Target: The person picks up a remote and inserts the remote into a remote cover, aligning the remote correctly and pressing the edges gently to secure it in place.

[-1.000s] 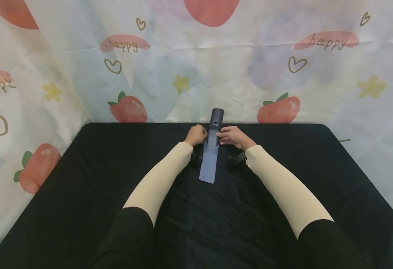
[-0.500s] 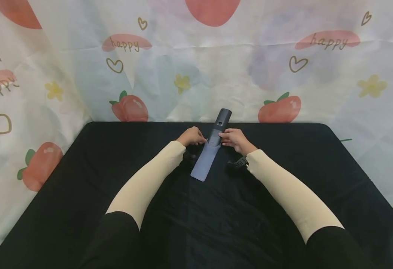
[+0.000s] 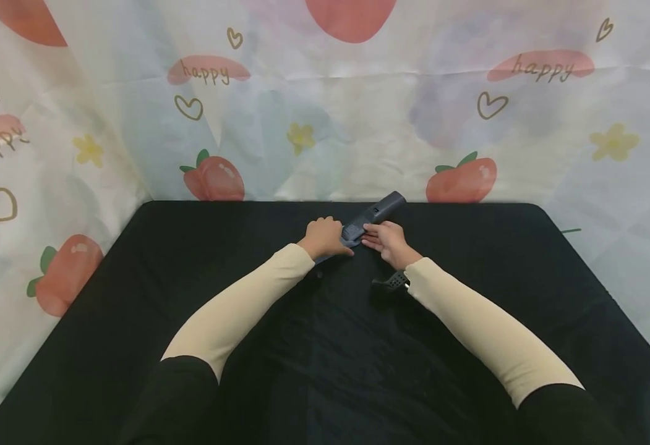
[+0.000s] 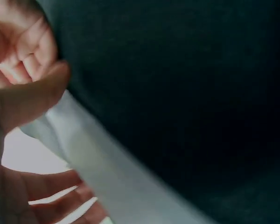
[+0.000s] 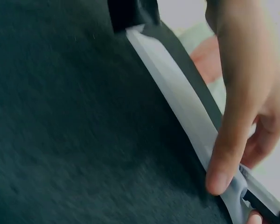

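A long dark grey remote control [image 3: 381,209] lies with its back up, its lower end inside a grey-blue sleeve [image 3: 326,259]. My left hand [image 3: 323,238] lies across the sleeve and grips it; its thumb [image 5: 219,179] presses the sleeve's side near the mouth in the right wrist view. Most of the sleeve is hidden under this hand from above. At the mouth, my right hand [image 3: 387,240] pinches the near edge of the remote, with fingertips close to the sleeve's rim. In the left wrist view the sleeve [image 4: 112,163] runs off toward the lower right.
Everything is on a black-covered table [image 3: 358,371]. A printed curtain [image 3: 358,123] with fruit and hearts stands right behind its far edge. A black wrist strap [image 3: 396,281] hangs below my right wrist.
The remote and sleeve have turned clockwise, the free end swinging right. My left hand has gone from pinching the sleeve's rim to gripping across its body; my right hand stays near the mouth.
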A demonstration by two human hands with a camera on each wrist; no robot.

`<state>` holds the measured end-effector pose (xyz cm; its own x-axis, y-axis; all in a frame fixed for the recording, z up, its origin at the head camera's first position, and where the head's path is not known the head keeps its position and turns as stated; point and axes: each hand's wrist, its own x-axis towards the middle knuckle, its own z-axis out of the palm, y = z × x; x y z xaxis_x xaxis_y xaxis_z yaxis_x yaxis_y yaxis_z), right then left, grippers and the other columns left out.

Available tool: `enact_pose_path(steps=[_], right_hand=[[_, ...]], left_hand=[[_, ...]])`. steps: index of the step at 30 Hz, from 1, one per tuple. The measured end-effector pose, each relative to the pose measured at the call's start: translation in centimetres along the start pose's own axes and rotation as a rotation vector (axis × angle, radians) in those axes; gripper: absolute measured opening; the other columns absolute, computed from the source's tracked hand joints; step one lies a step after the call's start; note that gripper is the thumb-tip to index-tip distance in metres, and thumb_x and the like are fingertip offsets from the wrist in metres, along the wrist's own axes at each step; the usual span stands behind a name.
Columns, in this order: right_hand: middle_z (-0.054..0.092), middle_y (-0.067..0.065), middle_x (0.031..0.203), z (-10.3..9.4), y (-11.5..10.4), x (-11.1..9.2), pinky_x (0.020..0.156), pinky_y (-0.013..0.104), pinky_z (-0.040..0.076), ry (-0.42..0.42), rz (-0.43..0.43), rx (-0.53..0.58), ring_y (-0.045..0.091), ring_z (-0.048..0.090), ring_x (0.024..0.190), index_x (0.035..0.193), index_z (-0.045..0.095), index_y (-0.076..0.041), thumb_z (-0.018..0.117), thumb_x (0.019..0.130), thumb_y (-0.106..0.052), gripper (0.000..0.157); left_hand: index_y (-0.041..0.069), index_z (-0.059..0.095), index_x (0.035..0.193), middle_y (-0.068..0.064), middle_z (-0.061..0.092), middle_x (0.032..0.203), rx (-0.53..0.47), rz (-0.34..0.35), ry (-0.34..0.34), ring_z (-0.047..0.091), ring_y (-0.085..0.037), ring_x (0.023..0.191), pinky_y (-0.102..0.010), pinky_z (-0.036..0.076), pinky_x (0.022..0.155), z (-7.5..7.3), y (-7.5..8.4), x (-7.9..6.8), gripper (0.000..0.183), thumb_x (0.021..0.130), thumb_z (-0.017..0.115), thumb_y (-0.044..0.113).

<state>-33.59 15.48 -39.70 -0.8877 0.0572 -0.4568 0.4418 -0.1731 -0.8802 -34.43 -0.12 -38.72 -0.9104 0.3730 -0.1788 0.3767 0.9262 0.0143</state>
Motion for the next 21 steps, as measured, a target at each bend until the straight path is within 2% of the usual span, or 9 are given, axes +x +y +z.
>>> enact_pose_path(steps=[2,5,9,12,14,16,17,19,21], right_hand=[[0.047,0.016,0.141,0.1,0.1,-0.1,0.096,0.028,0.047,-0.018,0.006,0.01,0.006,0.064,0.077,0.14,0.037,-0.005,0.054,0.094,-0.011,0.05],[0.045,0.018,0.142,-0.3,0.3,-0.1,0.095,0.027,0.048,-0.062,-0.021,-0.07,0.005,0.064,0.078,0.14,0.034,-0.002,0.052,0.095,-0.012,0.05],[0.058,0.022,0.127,-2.0,0.0,-0.1,0.083,0.025,0.054,-0.165,-0.113,-0.347,0.004,0.065,0.076,0.132,0.043,0.007,0.053,0.095,-0.018,0.045],[0.069,0.02,0.105,-3.8,-0.7,0.4,0.072,0.027,0.056,-0.286,-0.243,-0.606,0.009,0.068,0.073,0.116,0.058,0.008,0.056,0.094,-0.024,0.039],[0.07,0.016,0.091,-4.5,-1.4,0.2,0.067,0.029,0.056,-0.31,-0.382,-0.813,0.013,0.068,0.071,0.104,0.064,0.004,0.058,0.093,-0.026,0.033],[0.069,0.013,0.083,-4.9,-2.0,0.0,0.062,0.032,0.053,-0.289,-0.562,-1.024,0.018,0.065,0.068,0.094,0.066,0.0,0.06,0.091,-0.025,0.025],[0.067,0.013,0.082,-4.6,-2.5,-0.9,0.063,0.033,0.052,-0.234,-0.647,-1.148,0.018,0.063,0.067,0.093,0.065,-0.001,0.061,0.091,-0.022,0.022],[0.064,0.011,0.079,-4.6,-2.9,-1.0,0.06,0.035,0.049,-0.163,-0.864,-1.36,0.02,0.06,0.066,0.092,0.064,-0.005,0.066,0.087,-0.02,0.016],[0.062,0.011,0.083,-4.6,-3.1,-0.9,0.064,0.038,0.049,-0.109,-1.058,-1.525,0.023,0.058,0.071,0.098,0.063,-0.005,0.071,0.083,-0.019,0.022]], left_hand=[[0.009,0.055,0.126,-0.009,0.058,0.118,-0.008,-0.004,0.031,0.058,-0.025,0.105,-0.039,0.049,0.088,0.3,0.0,0.2,0.068,0.08,0.063,0.058],[0.01,0.057,0.124,-0.008,0.06,0.114,-0.054,-0.017,0.081,0.06,-0.023,0.101,-0.038,0.051,0.084,0.8,-0.2,0.6,0.062,0.08,0.066,0.053],[0.011,0.061,0.118,-0.005,0.062,0.108,-0.15,-0.028,0.129,0.062,-0.019,0.092,-0.035,0.052,0.077,1.2,-0.4,0.8,0.054,0.079,0.07,0.047],[0.012,0.063,0.113,-0.003,0.063,0.104,-0.182,-0.033,0.147,0.061,-0.016,0.085,-0.032,0.051,0.071,1.4,-0.5,0.7,0.05,0.078,0.072,0.046],[0.012,0.064,0.112,-0.002,0.063,0.102,-0.181,-0.031,0.155,0.06,-0.015,0.082,-0.03,0.05,0.068,1.4,-0.5,0.6,0.049,0.078,0.072,0.046],[0.012,0.065,0.112,-0.002,0.063,0.102,-0.175,-0.028,0.159,0.06,-0.014,0.08,-0.029,0.049,0.066,1.4,-0.5,0.6,0.048,0.078,0.072,0.046],[0.012,0.065,0.112,-0.002,0.063,0.102,-0.176,-0.024,0.162,0.06,-0.014,0.08,-0.029,0.048,0.066,1.4,-0.5,0.5,0.048,0.078,0.072,0.045],[0.013,0.065,0.113,-0.002,0.063,0.102,-0.178,-0.014,0.166,0.06,-0.014,0.081,-0.03,0.048,0.066,1.4,-0.5,0.5,0.047,0.078,0.072,0.044],[0.013,0.065,0.113,-0.002,0.062,0.103,-0.18,-0.002,0.171,0.06,-0.015,0.083,-0.03,0.049,0.068,1.4,-0.5,0.4,0.047,0.078,0.073,0.043]])
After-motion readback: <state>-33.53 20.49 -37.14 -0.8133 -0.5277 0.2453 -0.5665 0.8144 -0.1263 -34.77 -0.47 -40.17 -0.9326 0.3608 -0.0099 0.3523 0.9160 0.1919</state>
